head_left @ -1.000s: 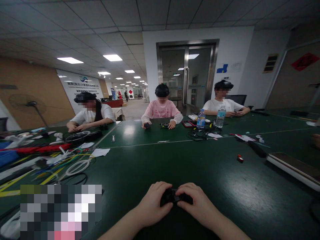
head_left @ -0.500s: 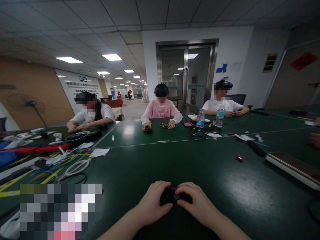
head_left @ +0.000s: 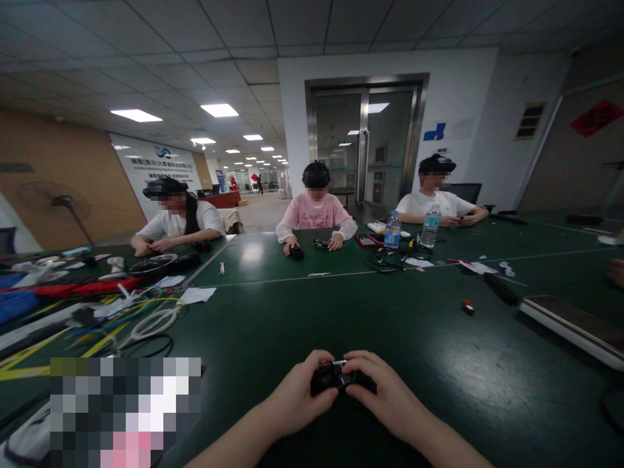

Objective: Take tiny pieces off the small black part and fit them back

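Observation:
A small black object, its exact kind unclear, sits between my two hands just above or on the near part of the dark green table. My left hand curls around its left side, thumb in front and fingers behind. From the right, my right hand grips it in the same way. A pale, shiny strip shows on the object's top edge between my fingertips. Most of both its ends is covered by my fingers.
Cables and tools clutter the left side of the table. A small red item and a flat white-edged device lie to the right. Farther back stand two bottles. Several people wearing headsets sit opposite.
The black object has turned slightly in my hands, and its pale top strip now shows. My right fingers have shifted a little along it. Across the table, a person's hand has moved slightly right.

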{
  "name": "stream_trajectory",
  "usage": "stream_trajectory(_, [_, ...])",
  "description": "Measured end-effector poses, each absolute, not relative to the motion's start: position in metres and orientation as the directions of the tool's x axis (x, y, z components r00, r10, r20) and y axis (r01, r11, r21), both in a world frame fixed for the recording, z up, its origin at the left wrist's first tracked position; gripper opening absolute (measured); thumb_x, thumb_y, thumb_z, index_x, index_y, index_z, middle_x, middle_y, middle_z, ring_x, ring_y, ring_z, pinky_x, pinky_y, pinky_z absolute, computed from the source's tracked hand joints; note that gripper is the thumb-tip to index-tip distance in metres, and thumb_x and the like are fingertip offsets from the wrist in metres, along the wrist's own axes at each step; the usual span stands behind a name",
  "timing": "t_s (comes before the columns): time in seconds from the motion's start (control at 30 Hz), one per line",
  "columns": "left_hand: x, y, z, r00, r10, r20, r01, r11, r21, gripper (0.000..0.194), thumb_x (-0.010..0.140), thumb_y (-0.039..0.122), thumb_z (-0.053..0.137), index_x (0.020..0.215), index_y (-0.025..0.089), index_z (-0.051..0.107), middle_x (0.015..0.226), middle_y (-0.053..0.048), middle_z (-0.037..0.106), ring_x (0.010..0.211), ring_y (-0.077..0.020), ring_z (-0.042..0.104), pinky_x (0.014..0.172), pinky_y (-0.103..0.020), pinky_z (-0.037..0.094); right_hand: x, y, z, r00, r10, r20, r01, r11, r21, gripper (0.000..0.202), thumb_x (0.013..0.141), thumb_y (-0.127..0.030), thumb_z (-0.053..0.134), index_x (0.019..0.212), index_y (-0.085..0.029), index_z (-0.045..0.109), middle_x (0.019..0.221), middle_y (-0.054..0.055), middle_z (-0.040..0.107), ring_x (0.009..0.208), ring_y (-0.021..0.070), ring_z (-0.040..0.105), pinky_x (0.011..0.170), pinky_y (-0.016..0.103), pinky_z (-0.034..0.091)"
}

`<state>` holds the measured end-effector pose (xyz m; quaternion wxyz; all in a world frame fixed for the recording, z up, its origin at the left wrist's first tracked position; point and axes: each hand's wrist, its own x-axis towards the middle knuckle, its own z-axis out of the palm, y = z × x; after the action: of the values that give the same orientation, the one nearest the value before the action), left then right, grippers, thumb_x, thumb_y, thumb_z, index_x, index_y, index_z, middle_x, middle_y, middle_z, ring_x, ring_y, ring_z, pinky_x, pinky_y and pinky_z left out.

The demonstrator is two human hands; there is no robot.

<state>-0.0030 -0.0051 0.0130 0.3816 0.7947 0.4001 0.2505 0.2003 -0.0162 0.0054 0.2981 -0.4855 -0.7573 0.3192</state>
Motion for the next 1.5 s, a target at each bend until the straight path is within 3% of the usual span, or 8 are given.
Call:
stream_trajectory(0.27, [-0.005,0.000,0.002,0.551,0.827,0.111,0.361,-0.357,0.862,0.046,0.071,0.015,0.059,0.114,0.022,0.043,0.112,-0.005,0.057,0.105,-0.0193,0.053,0.094,-0.035,0.040,0.197,-0.021,0.009,-0.353,0.908,0.227,0.555,0.398,-0.730,0.020,0.076,-0.018,0.058,0.093,-0.028,0.060,0.110,0.002,0.057,0.105,0.0199,0.052,0.092,0.034,0.041])
stream_trajectory(0.57, [-0.007,0.001,0.002,0.584,0.803,0.116,0.301,-0.347,0.888,0.042,0.075,0.017,0.059,0.113,0.022,0.042,0.109,-0.005,0.057,0.102,-0.0193,0.055,0.090,-0.036,0.042,0.195,-0.021,0.008,-0.355,0.913,0.202,0.486,0.365,-0.794,0.021,0.077,-0.019,0.057,0.096,-0.028,0.062,0.116,0.004,0.055,0.113,0.0213,0.049,0.098,0.039,0.038])
stream_trajectory(0.83, [-0.007,0.000,0.001,0.536,0.838,0.102,0.330,-0.319,0.888,0.040,0.077,0.016,0.055,0.113,0.023,0.039,0.109,-0.005,0.055,0.100,-0.0187,0.054,0.088,-0.035,0.042,0.213,-0.010,0.009,-0.167,0.958,0.235,0.422,0.285,-0.861,0.026,0.083,-0.028,0.049,0.108,-0.026,0.055,0.113,0.004,0.060,0.111,0.0218,0.052,0.098,0.041,0.038])
stream_trajectory(1.1, [-0.009,-0.002,0.006,0.540,0.840,0.057,0.348,-0.284,0.893,0.039,0.080,0.019,0.054,0.115,0.023,0.036,0.110,-0.005,0.055,0.096,-0.0178,0.055,0.086,-0.034,0.042,0.236,0.003,0.008,0.010,0.946,0.324,0.368,0.298,-0.881,0.030,0.080,-0.037,0.052,0.107,-0.024,0.056,0.110,0.006,0.063,0.103,0.0228,0.056,0.094,0.043,0.041])
stream_trajectory(1.33, [-0.006,-0.004,0.013,0.559,0.826,0.072,0.322,-0.296,0.899,0.037,0.080,0.017,0.053,0.112,0.022,0.036,0.110,-0.005,0.055,0.100,-0.0172,0.054,0.089,-0.034,0.041,0.241,0.004,0.016,0.116,0.940,0.322,0.279,0.280,-0.918,0.042,0.071,-0.051,0.061,0.101,-0.022,0.060,0.106,0.008,0.065,0.095,0.0242,0.060,0.084,0.039,0.050])
stream_trajectory(1.5, [-0.007,-0.005,0.013,0.545,0.836,0.053,0.343,-0.281,0.896,0.038,0.079,0.017,0.053,0.112,0.023,0.037,0.111,-0.005,0.055,0.100,-0.0182,0.053,0.090,-0.035,0.040,0.243,0.005,0.011,0.109,0.940,0.324,0.256,0.288,-0.923,0.040,0.073,-0.048,0.061,0.106,-0.024,0.059,0.109,0.007,0.064,0.100,0.0243,0.059,0.085,0.039,0.050])
